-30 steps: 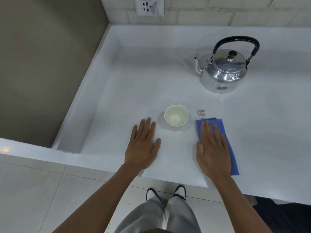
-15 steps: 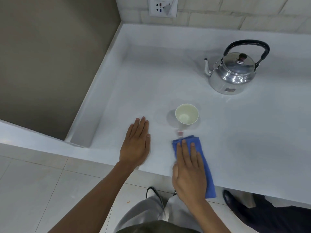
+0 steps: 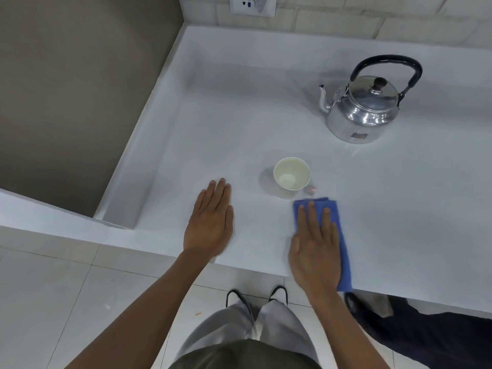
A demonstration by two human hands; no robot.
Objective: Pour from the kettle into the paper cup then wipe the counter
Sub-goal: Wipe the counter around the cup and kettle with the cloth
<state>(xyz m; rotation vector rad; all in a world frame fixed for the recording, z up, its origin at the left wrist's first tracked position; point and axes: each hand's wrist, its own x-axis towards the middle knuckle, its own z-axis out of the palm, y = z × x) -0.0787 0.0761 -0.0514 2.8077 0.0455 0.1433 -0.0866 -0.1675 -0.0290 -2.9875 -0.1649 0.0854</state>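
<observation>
Near the front edge of the white desk (image 3: 266, 115), the right hand (image 3: 315, 251) lay flat, palm down, on a folded blue cloth (image 3: 342, 235), fingers stretched out and pressing it to the surface rather than closed around it. The cloth ran from just short of the paper cup (image 3: 291, 177) back to the front edge, its near end reaching that edge. The left hand (image 3: 210, 222) rested flat and spread on the bare desk, well to the left of the cloth, holding nothing. The paper cup stood upright just beyond the cloth's far end, apart from both hands; whether it held liquid could not be told. A tiny scrap (image 3: 311, 189) lay just beside the cup's right base. The steel kettle (image 3: 363, 110) stood upright toward the back right of the desk, lid on, black handle raised, spout pointing left, well apart from the cup. A wall socket (image 3: 253, 5) sat above the back edge
</observation>
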